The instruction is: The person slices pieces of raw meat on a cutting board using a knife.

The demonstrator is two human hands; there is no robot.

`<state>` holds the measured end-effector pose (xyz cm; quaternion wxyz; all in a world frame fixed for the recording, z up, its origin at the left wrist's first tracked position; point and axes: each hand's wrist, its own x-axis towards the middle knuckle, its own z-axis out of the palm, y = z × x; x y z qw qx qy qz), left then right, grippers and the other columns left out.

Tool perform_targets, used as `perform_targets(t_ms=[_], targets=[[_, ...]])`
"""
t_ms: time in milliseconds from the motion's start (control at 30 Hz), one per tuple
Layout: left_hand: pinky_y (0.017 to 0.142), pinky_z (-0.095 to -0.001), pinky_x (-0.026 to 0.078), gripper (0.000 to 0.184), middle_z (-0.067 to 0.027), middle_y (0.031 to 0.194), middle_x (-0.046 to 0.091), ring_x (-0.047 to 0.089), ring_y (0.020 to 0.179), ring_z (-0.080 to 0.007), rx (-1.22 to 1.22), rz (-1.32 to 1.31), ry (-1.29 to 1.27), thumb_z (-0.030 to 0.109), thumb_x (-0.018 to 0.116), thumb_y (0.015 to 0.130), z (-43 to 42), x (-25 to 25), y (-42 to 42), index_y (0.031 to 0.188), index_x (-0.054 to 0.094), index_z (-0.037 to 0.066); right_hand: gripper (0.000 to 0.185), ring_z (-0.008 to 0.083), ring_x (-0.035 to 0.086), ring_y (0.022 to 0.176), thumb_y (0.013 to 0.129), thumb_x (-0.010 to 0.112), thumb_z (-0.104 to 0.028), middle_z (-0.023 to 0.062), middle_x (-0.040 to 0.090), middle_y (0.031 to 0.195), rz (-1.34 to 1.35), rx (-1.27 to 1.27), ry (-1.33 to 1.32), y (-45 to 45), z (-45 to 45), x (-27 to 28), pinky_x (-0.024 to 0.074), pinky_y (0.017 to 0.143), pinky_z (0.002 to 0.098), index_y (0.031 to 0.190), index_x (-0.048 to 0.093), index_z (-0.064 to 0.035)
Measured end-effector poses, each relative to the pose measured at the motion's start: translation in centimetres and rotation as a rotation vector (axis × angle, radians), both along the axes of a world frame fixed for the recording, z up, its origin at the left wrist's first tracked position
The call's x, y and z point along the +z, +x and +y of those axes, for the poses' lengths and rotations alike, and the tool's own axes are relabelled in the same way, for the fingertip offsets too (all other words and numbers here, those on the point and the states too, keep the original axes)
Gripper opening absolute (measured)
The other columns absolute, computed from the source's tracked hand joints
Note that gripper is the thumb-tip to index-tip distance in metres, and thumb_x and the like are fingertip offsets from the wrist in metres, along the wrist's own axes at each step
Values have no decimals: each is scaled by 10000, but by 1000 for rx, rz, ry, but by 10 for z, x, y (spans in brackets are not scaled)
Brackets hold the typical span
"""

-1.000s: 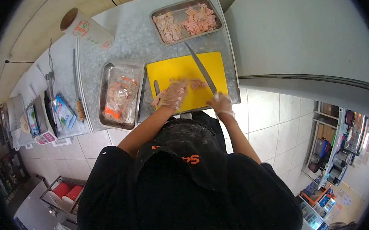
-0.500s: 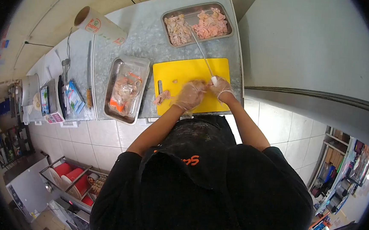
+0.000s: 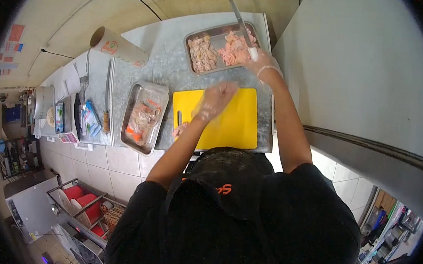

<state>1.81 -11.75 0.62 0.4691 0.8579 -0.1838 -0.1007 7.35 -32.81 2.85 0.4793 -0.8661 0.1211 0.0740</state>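
My right hand (image 3: 262, 65), in a clear plastic glove, grips the white handle of a knife (image 3: 240, 22), its long blade pointing up and away. It is over the right end of a metal tray (image 3: 207, 73) that holds two heaps of raw meat: a paler one (image 3: 203, 54) at left and a pinker one (image 3: 233, 49) at right. Also gloved, my left hand (image 3: 216, 100) hovers above the yellow cutting board (image 3: 239, 117); its fingers are blurred, so their grip is unclear. A small meat piece (image 3: 180, 129) lies at the board's left edge, partly behind my left forearm.
Left of the board stands a second metal tray (image 3: 125, 121) with a plastic bag of meat (image 3: 142, 122). A cardboard tube (image 3: 119, 47) lies farther back. A long wooden-handled blade (image 3: 108, 95) and packets (image 3: 91, 118) are at far left. A large grey panel (image 3: 358, 68) borders the table's right side.
My right hand has moved with the knife from the board up to the far tray. My left hand has lifted and shifted slightly away from me. The view has tilted up a little.
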Motion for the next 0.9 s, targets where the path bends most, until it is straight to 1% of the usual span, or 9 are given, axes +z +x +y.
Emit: perform_targets(t_ms=[167,233,333,467,567,667,733,767,900], targets=[[814,-426,516,373,-195,1014,674,650,973,-340,-113,-280,60,315,598,895,-55,27,104,1160,606,53,379,370,626,912,838,622,-353,201,655,987,-55,-41,-369,47,-25,-44,490,814,416,1075,612,-57],[846,-450,505,446,-212,1050,661,631,1010,-371,-178,-34,532,345,603,875,-68,20,132,1210,574,52,354,356,633,902,829,648,-341,188,662,977,-12,-136,-336,39,-23,-51,492,805,406,1046,630,-61],[864,-447,503,321,-240,1078,637,622,1016,-379,124,-21,450,144,556,856,-82,-12,151,1167,601,79,279,325,646,888,808,692,-288,166,672,966,-8,-277,-233,23,-23,-81,498,786,386,978,661,-69],[868,-454,499,371,-250,1098,626,609,1041,-389,80,109,539,143,556,843,-78,-39,159,1211,577,102,202,297,649,830,758,751,-205,133,681,922,-118,-372,-103,19,-25,-109,499,739,373,883,670,-67],[851,-464,498,361,-246,1073,632,616,1004,-399,-161,-80,293,103,533,839,-63,-48,154,1196,577,86,244,278,625,750,749,756,-234,127,665,850,-144,-396,-161,30,-26,-109,489,696,373,879,649,-57],[923,-405,478,403,-180,1171,631,606,1089,-343,-282,-121,354,65,488,851,-33,-40,140,1244,576,92,262,243,601,704,748,751,-251,124,641,791,-210,-426,-286,21,-11,-72,475,661,357,895,642,-64],[789,-453,496,281,-224,976,641,627,903,-393,-162,-405,68,90,538,839,9,-36,126,1109,614,66,289,329,611,775,772,719,-274,176,645,848,-187,-322,-238,9,-9,-61,486,706,403,935,633,-51],[789,-453,496,281,-224,976,641,627,903,-393,-145,-380,82,90,538,839,36,-30,112,1109,614,66,321,414,621,845,796,687,-297,229,649,906,-178,-237,-191,0,-9,-65,496,750,450,974,625,-37],[766,-414,503,320,-224,1013,631,635,887,-353,11,64,351,213,624,847,139,-5,30,1141,618,86,279,316,661,800,845,663,-306,154,678,879,3,-161,27,-53,24,-66,501,715,402,984,628,-67]])
